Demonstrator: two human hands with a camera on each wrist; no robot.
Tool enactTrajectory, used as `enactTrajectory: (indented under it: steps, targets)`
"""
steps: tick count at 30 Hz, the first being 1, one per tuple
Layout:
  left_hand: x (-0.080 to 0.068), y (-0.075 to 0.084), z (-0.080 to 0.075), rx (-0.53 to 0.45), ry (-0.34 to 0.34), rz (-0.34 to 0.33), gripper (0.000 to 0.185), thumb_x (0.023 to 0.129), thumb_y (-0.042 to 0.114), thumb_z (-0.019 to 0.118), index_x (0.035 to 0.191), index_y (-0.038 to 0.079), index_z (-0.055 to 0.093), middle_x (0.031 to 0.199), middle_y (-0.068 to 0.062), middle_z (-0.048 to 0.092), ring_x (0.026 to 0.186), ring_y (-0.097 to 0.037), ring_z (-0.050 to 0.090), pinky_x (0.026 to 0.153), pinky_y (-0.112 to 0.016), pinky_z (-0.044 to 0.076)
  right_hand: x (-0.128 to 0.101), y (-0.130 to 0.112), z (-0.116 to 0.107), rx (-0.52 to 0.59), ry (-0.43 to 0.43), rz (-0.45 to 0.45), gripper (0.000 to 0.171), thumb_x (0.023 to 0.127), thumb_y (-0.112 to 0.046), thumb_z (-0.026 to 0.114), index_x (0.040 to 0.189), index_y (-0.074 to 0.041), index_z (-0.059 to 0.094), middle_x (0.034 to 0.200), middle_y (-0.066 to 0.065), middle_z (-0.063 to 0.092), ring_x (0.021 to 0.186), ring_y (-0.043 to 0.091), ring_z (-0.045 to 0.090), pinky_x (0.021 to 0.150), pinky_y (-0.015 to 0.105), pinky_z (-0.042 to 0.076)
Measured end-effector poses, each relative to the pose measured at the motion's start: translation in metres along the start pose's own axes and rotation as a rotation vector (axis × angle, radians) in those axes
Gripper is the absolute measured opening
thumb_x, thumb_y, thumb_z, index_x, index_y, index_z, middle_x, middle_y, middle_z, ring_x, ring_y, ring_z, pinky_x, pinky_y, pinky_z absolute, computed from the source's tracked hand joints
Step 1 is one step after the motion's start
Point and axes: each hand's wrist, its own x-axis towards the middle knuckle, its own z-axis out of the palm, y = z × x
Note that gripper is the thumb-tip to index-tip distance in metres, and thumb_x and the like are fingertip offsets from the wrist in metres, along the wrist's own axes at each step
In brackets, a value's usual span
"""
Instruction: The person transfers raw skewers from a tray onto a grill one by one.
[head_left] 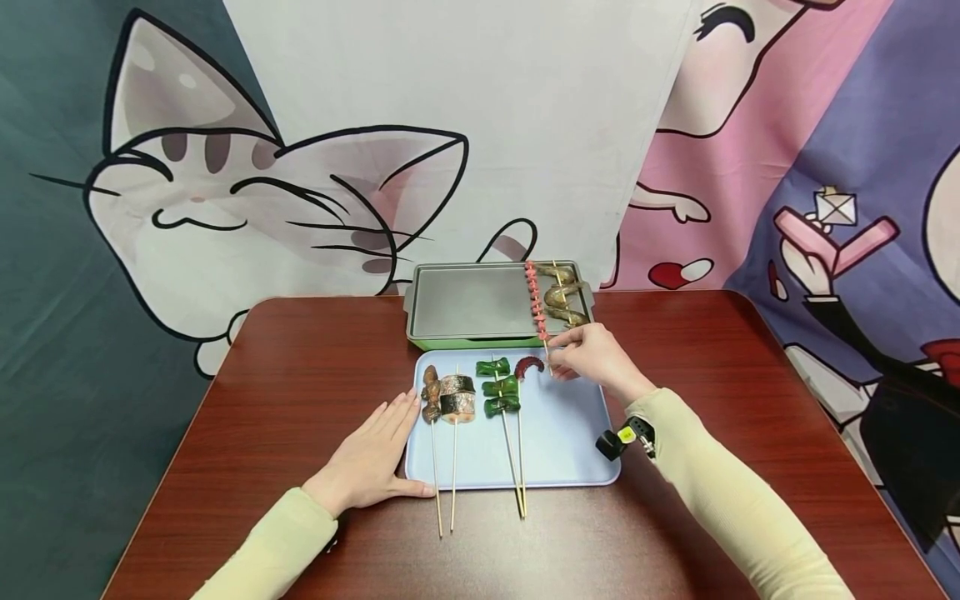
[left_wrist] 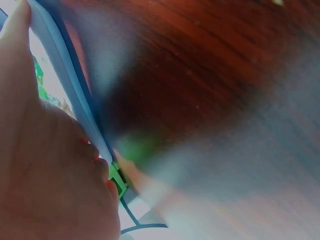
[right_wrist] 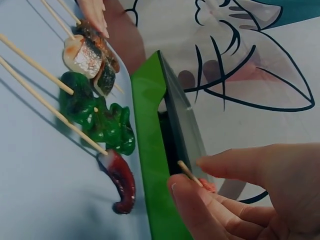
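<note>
Item: pink skewer, a stick threaded with small pink-red pieces. It lies across the right part of the grill pan, its bare lower end projecting over the pan's near rim. That end is pinched between thumb and fingertips of the right hand, as the right wrist view confirms.

Handling note: the step is judged to be the laying of this skewer on the pan; the stick is best kept level and parallel to its neighbour, and the grip kept on the bare end, clear of the plate.

Grill pan: green-bodied, with a grey plate, set at the far side of the worktop. Contents: the pink skewer and, just beside it to the right, a prawn skewer.

Tray: pale blue, just in front of the pan. Contents: a fish skewer and a brown meat skewer at the left, two green pepper skewers in the middle, and a dark red octopus tentacle near the right hand.

Left hand: laid flat with fingers straight, partly on the worktop, against the tray's left edge; nothing is held.
</note>
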Motion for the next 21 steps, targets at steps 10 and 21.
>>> enactTrajectory:
  steps: [10, 21]
  targets:
    - [0.000, -0.001, 0.001, 0.005, 0.004, 0.000, 0.122, 0.082, 0.081, 0.059, 0.155, -0.011, 0.028, 0.163, -0.026, 0.023, 0.150, -0.038, 0.024, 0.121, -0.049, 0.022, -0.025, -0.016, -0.012, -0.084, 0.133, -0.100, 0.042, 0.092, -0.034, 0.077, 0.122, -0.005, 0.072, 0.093, 0.006, 0.077, 0.078, 0.019, 0.075, 0.081, 0.043, 0.060]
    - [0.000, -0.001, 0.002, -0.007, 0.005, -0.003, 0.122, 0.081, 0.081, 0.060, 0.155, -0.011, 0.028, 0.163, -0.026, 0.023, 0.150, -0.038, 0.024, 0.121, -0.049, 0.022, -0.070, -0.021, -0.007, -0.115, 0.159, -0.229, 0.034, 0.091, -0.030, 0.078, 0.117, -0.008, 0.076, 0.093, 0.003, 0.077, 0.084, 0.019, 0.074, 0.074, 0.036, 0.057]
